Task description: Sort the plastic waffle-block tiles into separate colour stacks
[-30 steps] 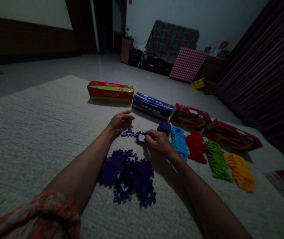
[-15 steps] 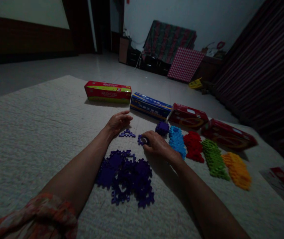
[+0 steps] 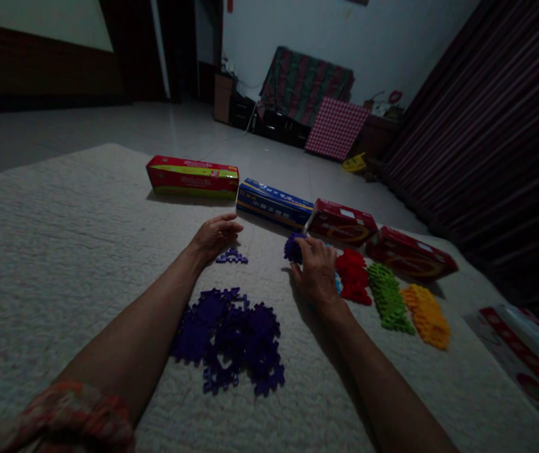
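Observation:
On the light quilted mat, my right hand [image 3: 316,267] has its fingers closed at a stack of purple interlocking toy pieces [image 3: 292,248]; the fingers partly hide the piece they grip. My left hand [image 3: 217,235] hovers with loosely stretched fingers and holds nothing. Just below it lies a purple triangular toothed piece [image 3: 232,257]. Nearer to me is a loose heap of purple pieces [image 3: 231,336], some square and some with open centres. A row of light blue pieces [image 3: 338,283] is mostly covered by my right hand.
Right of my hand lie rows of red [image 3: 354,277], green [image 3: 388,297] and orange pieces [image 3: 426,316]. Behind stand a red-yellow box [image 3: 194,178], a blue box [image 3: 273,203] and two dark red boxes [image 3: 342,222]. A plastic package [image 3: 524,358] lies at the right edge.
My right hand has moved right and away from me, carrying a purple piece from beside the triangular piece to the purple stack. My left hand stays above the triangular piece. The view has shifted slightly.

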The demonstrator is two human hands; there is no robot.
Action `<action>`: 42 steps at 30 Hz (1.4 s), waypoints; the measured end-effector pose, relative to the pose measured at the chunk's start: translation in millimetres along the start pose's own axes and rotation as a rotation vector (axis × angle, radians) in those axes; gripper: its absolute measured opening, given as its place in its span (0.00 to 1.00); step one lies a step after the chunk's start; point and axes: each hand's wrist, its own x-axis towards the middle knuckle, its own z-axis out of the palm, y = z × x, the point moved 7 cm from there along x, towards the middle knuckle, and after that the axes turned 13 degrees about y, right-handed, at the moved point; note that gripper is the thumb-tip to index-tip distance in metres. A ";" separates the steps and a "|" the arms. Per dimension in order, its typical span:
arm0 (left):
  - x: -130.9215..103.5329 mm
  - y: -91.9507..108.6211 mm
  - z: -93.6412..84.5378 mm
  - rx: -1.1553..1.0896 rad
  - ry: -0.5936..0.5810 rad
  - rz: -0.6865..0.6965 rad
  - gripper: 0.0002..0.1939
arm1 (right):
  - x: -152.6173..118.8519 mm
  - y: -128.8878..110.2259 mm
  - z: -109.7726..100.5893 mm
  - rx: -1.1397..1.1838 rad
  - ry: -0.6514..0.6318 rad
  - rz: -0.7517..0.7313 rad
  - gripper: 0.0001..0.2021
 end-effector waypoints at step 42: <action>10.9 8.8 -5.5 0.103 -0.040 0.087 0.28 | -9.5 -39.4 -4.3 0.548 -0.168 -0.168 0.14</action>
